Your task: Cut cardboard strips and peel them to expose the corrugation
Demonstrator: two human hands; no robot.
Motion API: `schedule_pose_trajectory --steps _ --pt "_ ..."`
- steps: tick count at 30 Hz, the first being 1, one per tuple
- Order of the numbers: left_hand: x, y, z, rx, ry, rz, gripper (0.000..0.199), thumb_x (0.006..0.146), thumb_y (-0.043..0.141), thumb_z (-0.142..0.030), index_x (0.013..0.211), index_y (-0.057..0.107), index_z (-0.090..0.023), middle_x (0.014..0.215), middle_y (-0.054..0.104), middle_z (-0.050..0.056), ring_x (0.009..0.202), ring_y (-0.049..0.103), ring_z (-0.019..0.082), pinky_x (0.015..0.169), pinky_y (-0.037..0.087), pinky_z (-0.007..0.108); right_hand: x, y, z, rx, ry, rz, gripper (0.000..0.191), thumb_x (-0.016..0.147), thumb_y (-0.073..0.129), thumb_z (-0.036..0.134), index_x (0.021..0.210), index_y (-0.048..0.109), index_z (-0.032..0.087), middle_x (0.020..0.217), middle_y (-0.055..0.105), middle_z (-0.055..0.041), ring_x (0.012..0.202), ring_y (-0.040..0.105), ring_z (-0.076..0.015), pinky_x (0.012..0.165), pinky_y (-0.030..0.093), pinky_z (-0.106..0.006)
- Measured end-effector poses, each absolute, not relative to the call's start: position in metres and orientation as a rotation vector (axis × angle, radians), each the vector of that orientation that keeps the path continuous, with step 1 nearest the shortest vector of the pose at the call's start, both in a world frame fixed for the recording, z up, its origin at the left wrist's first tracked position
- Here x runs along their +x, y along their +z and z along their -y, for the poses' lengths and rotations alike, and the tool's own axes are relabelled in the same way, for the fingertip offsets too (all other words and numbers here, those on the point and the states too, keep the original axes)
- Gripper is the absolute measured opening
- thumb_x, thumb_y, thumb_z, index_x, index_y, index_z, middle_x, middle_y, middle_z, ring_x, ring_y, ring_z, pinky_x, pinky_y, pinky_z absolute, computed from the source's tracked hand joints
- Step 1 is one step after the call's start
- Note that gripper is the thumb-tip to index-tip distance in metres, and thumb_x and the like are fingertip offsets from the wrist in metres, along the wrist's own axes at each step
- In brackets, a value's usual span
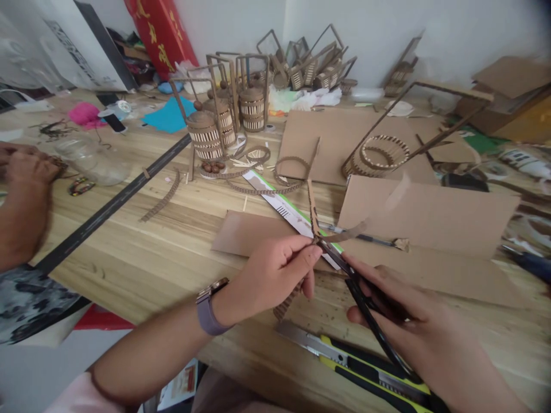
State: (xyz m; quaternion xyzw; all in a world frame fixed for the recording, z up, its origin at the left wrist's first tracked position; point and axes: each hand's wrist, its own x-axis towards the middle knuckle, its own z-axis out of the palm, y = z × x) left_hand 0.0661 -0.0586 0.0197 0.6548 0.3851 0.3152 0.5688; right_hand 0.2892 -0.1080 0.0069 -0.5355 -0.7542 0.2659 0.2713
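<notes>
My left hand (282, 269), with a watch on its wrist, pinches a brown woven strip (313, 206) near the middle. One part of the strip rises above the fingers, and a patterned end hangs below them. Black scissors (372, 327) are in my right hand (413, 315), their blades pointing at the strip beside my left fingertips. A thin curved strip (348, 232) extends right from that spot. Beneath the hands lie flat cardboard (253, 232) and a white and green ruler-like strip (284, 212).
Two yellow and black cutters (365, 364) lie near the front edge. Small woven baskets (206, 137) stand behind, beside a larger handled frame (385, 155). A long black strip (116, 203) crosses the left side. Another person's hand (28, 166) is at far left.
</notes>
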Motion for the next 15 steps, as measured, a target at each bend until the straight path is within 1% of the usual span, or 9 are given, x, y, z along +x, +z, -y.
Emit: schedule_pose_trajectory --steps 3,5,7,9,11,13,15 --pt "0.065 0.018 0.057 1.562 0.755 -0.919 0.038 0.102 0.043 -0.037 0.070 0.053 -0.018 0.056 0.063 -0.001 0.052 0.053 0.009 0.054 0.041 0.020 0.297 0.012 0.104 -1.404 0.947 1.971 0.046 0.092 0.058 0.047 0.135 0.060 0.031 0.081 0.074 -0.0018 0.066 0.071 -0.0163 0.058 0.059 -0.025" --pt "0.064 0.016 0.056 1.537 0.769 -0.933 0.037 0.102 0.043 -0.040 0.077 0.058 -0.017 0.057 0.063 -0.001 0.054 0.055 0.010 0.055 0.043 0.020 0.309 0.012 0.101 -1.353 0.990 2.019 0.048 0.093 0.057 0.047 0.138 0.058 0.031 0.079 0.076 -0.0024 0.067 0.072 -0.0178 0.057 0.060 -0.025" --pt "0.064 0.012 0.054 1.492 0.787 -0.945 0.035 0.102 0.042 -0.041 0.088 0.062 -0.016 0.057 0.063 -0.001 0.054 0.056 0.011 0.056 0.044 0.021 0.321 0.013 0.099 -1.352 0.925 2.131 0.049 0.092 0.059 0.047 0.139 0.058 0.033 0.085 0.078 -0.0028 0.069 0.074 -0.0187 0.056 0.060 -0.025" --pt "0.064 0.009 0.053 1.460 0.805 -0.941 0.035 0.102 0.043 -0.043 0.100 0.064 -0.014 0.057 0.062 -0.002 0.052 0.054 0.010 0.055 0.042 0.020 0.330 0.013 0.098 -1.372 0.786 2.270 0.049 0.091 0.062 0.044 0.140 0.057 0.036 0.101 0.078 -0.0027 0.072 0.075 -0.0183 0.054 0.060 -0.023" --pt "0.064 0.007 0.053 1.453 0.810 -0.930 0.036 0.102 0.044 -0.044 0.107 0.062 -0.014 0.056 0.062 -0.003 0.050 0.052 0.010 0.052 0.039 0.020 0.333 0.014 0.097 -1.366 0.621 2.398 0.049 0.092 0.060 0.040 0.141 0.055 0.037 0.115 0.076 -0.0030 0.079 0.075 -0.0180 0.057 0.061 -0.023" --pt "0.065 0.005 0.055 1.463 0.802 -0.923 0.035 0.102 0.045 -0.045 0.106 0.061 -0.014 0.056 0.061 -0.003 0.049 0.052 0.010 0.051 0.038 0.020 0.331 0.014 0.097 -1.298 0.503 2.514 0.044 0.095 0.055 0.036 0.139 0.058 0.034 0.119 0.074 -0.0041 0.088 0.076 -0.0188 0.066 0.063 -0.026" --pt "0.066 0.005 0.057 1.488 0.781 -0.932 0.033 0.101 0.045 -0.046 0.098 0.060 -0.016 0.058 0.063 -0.002 0.050 0.053 0.010 0.051 0.039 0.021 0.328 0.013 0.097 -1.269 0.424 2.607 0.038 0.097 0.051 0.034 0.133 0.063 0.032 0.118 0.074 -0.0044 0.096 0.075 -0.0201 0.075 0.064 -0.029"
